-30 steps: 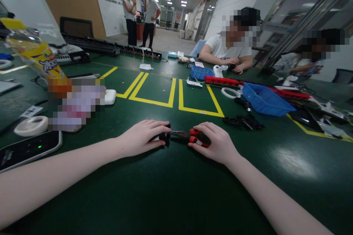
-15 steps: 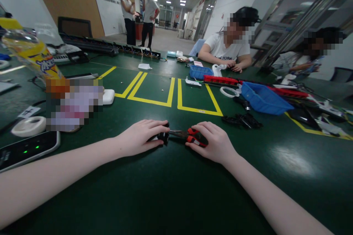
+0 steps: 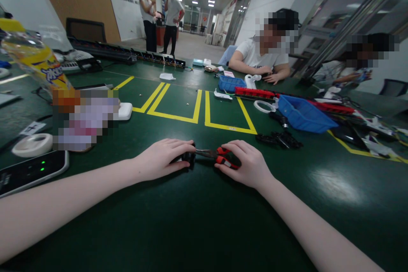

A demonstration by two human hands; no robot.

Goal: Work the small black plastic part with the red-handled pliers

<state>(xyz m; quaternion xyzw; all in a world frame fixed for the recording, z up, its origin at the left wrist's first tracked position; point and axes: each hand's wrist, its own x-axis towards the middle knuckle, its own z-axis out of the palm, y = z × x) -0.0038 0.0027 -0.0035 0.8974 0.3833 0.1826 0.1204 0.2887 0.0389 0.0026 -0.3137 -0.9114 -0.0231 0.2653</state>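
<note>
Red-handled pliers [image 3: 219, 157] lie closed in the right hand [image 3: 251, 165], nose biting a small black part [image 3: 188, 158] that the left hand [image 3: 162, 157] presses on the desk [image 3: 204, 221]. The work looks mid-way: the part is gripped, not yet released.

We see red-and-black pliers [image 3: 219, 157] on the dark green table [image 3: 204, 221], yellow lines [image 3: 197, 117] beyond them, and a blue bin [image 3: 302, 114] past those.

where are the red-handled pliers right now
In the head view, low centre on the green table: the right hand grips the pliers, tips meeting a black part under the left hand.
</note>
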